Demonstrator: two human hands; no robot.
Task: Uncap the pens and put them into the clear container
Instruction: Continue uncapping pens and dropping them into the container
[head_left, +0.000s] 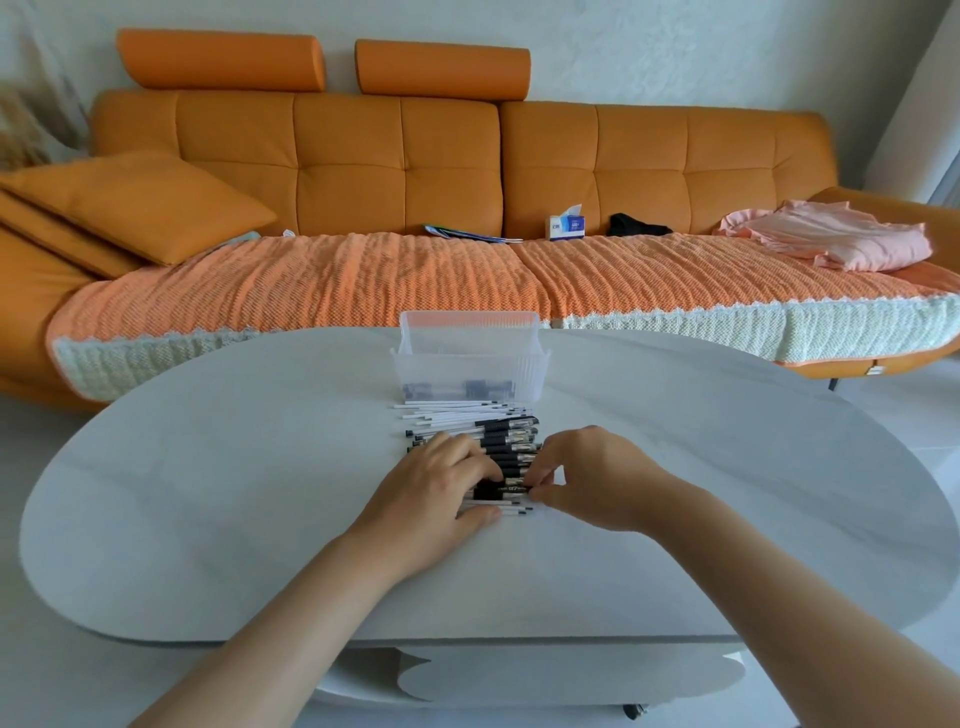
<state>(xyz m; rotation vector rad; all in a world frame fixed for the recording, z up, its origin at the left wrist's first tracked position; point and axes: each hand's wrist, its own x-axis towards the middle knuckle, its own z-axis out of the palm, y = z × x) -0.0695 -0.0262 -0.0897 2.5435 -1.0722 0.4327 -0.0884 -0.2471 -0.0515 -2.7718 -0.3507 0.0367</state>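
A row of several pens (483, 431) with white barrels and black grips lies side by side on the white oval table (260, 493). Behind the row stands the clear container (470, 364), holding a few dark pens at its bottom. My left hand (441, 488) lies over the near pens, its fingers curled around the barrel of one pen (506, 488). My right hand (587, 478) pinches the cap end of that same pen with thumb and fingertips. The hands hide the middle of the row.
An orange sofa (467, 171) with a knitted orange throw runs behind the table. On it lie a tissue box (566, 223), a pink garment (841, 236), a dark item and a cushion (135, 208). White floor surrounds the table.
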